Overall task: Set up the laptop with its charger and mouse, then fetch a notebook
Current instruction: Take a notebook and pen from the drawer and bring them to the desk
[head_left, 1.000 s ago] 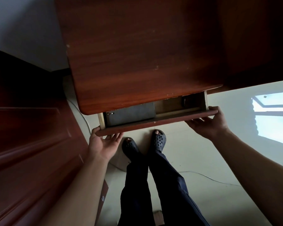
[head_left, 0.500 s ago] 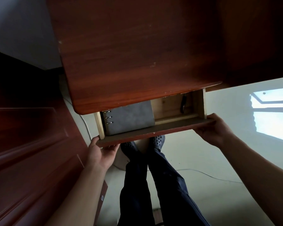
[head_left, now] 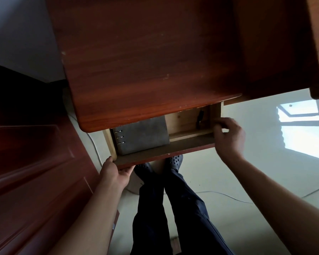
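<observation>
Drawer [head_left: 164, 151]: stands partly out from under the desk top [head_left: 145, 61]. Its pale wooden inside shows, and its dark front board faces the person.
Notebook [head_left: 142, 137]: grey, lies flat in the left half of the drawer, close against the drawer's left wall and near its front board. Its far edge runs under the desk top. Three metal rings [head_left: 119, 137] sit along its left edge.
Dark object [head_left: 200, 116]: small and slim, at the back right of the drawer, beside its right wall. Too dim to say what it is.
Left hand [head_left: 114, 173]: grips the drawer's front left corner. The thumb lies up against the corner and the fingers are curled under the front board.
Right hand [head_left: 228, 138]: holds the drawer's right end, fingers bent over the top of the front right corner. The back of the hand faces the camera, so the thumb's place cannot be told.
Clogs [head_left: 176, 161]: dark, with holes, on the floor [head_left: 247, 162] below the drawer. Their toes are hidden under its front board.
Trousers [head_left: 182, 208]: dark, reaching from the clogs towards the camera, between the two forearms.
Door [head_left: 35, 181]: red-brown and panelled, left of the drawer.
Cable [head_left: 225, 195]: thin and white, on the pale floor to the right, nearer the camera than the drawer.
Window reflection [head_left: 302, 133]: a bright patch on the floor right of the drawer.
</observation>
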